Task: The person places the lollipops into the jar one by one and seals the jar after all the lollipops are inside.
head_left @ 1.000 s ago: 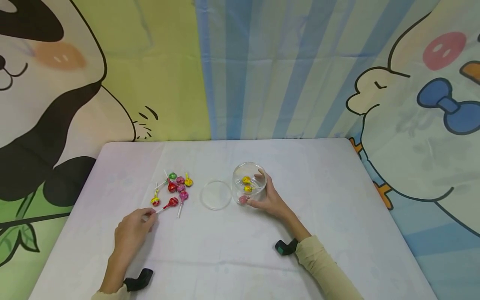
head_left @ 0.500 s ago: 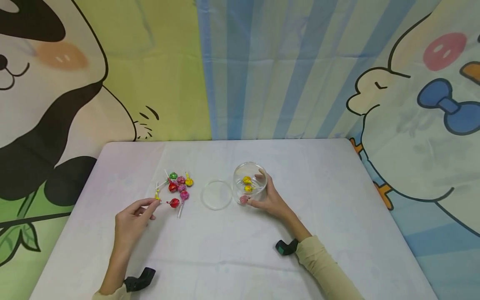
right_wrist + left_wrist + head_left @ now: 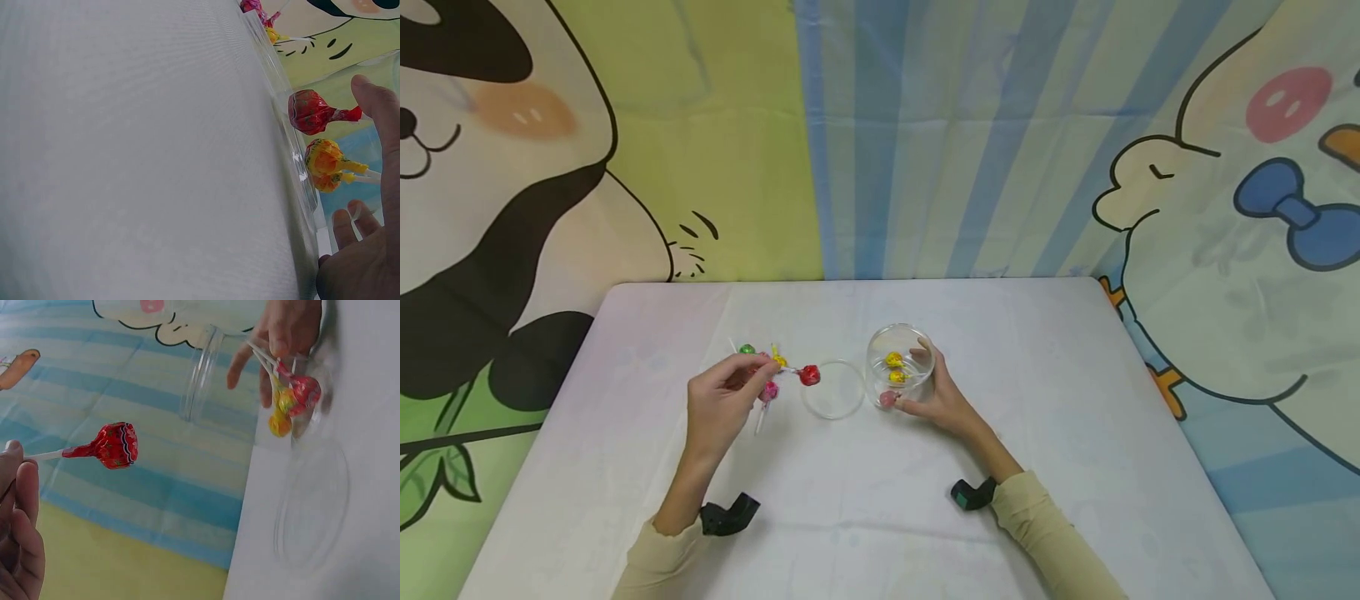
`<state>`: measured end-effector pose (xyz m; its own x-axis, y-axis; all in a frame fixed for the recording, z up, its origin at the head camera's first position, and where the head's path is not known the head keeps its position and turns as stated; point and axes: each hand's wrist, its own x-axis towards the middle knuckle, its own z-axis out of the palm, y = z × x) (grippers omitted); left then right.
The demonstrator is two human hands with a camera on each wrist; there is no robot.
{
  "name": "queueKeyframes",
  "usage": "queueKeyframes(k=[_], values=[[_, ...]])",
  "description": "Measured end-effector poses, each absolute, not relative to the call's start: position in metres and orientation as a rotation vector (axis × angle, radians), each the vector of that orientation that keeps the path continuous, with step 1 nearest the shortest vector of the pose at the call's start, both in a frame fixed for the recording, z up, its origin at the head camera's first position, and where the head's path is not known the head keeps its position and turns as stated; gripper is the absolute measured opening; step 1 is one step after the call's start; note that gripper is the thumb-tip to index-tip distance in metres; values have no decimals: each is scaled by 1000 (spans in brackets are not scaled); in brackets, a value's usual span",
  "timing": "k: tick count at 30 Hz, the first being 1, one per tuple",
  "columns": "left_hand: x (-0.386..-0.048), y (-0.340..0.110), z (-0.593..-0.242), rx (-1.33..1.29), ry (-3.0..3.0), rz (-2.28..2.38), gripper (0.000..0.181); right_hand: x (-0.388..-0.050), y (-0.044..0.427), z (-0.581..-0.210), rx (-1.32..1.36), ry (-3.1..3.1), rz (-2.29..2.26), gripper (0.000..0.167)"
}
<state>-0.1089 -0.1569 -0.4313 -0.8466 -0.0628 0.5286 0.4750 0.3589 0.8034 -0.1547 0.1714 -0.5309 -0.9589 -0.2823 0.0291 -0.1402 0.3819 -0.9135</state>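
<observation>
My left hand (image 3: pixel 721 408) pinches a red lollipop (image 3: pixel 809 375) by its white stick, above the table. In the left wrist view the wrapped head of that red lollipop (image 3: pixel 119 445) points away from the fingertips. My right hand (image 3: pixel 951 400) grips a clear round jar (image 3: pixel 898 335) from its right side. Inside the jar are two yellow lollipops (image 3: pixel 325 159) and a red one (image 3: pixel 309 112), heads at the bottom. A clear round lid (image 3: pixel 833 390) lies flat just left of the jar.
Loose lollipops lie on the white table at the left, partly hidden behind my left hand: a green one (image 3: pixel 747 349), a yellow one (image 3: pixel 779 360) and a pink one (image 3: pixel 769 390) show. A cartoon-printed cloth (image 3: pixel 910 142) hangs behind the table (image 3: pixel 865 500).
My left hand has lifted the red lollipop off the table and carried it right, to beside the lid. My right hand and the jar have stayed in place.
</observation>
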Motion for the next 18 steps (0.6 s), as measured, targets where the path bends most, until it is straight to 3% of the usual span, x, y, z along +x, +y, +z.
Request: queueKeyframes(k=[10,18], values=[[-138,-94,-412,-544,-2158,-1569,9,-156,171,-533,-380,2479,-1646,105],[-165,-55,-422,-720,-2507,-1264,13,-157,173,-535,-407,2483,-1651,103]])
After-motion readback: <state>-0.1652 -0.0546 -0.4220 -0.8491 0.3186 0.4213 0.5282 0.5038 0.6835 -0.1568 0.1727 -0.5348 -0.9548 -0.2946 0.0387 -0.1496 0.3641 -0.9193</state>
